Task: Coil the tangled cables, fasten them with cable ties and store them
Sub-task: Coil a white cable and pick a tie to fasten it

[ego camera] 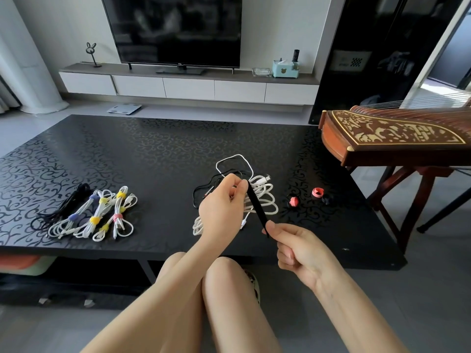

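The thumb and forefinger of the left hand (221, 210) pinch the upper end of a black cable tie (257, 206), with the other fingers curled loosely beneath. The right hand (300, 253) pinches the lower end between thumb and bent forefinger, and its remaining fingers are folded into the palm. Between the two hands the strip is drawn out straight, slanting down toward the person, held in the air above the table (163, 149) and wrapped round no cable.

Just behind it lies the heap of tangled cables (265, 200) — white loops with a thin black lead threaded through, none of it coiled. The step in hand looks like readying a tie. The finished bundles (96, 215) lie side by side well to the left, each cinched with coloured ties, so much of the work seems done and this heap is what remains.

The next move probably calls for a free hand, because one cable has to be teased out of the heap and coiled before the strip can go round it.

There is open tabletop between the heap and the bundles — room to lay out a coil. The rolled spare ties (317, 192) sit near the heap's right side. A wooden stringed instrument (395, 133) stands at the table's far right corner, well apart from both hands. The heap's nearest loops lie toward the front edge. I cannot tell where the cables are to be stored.
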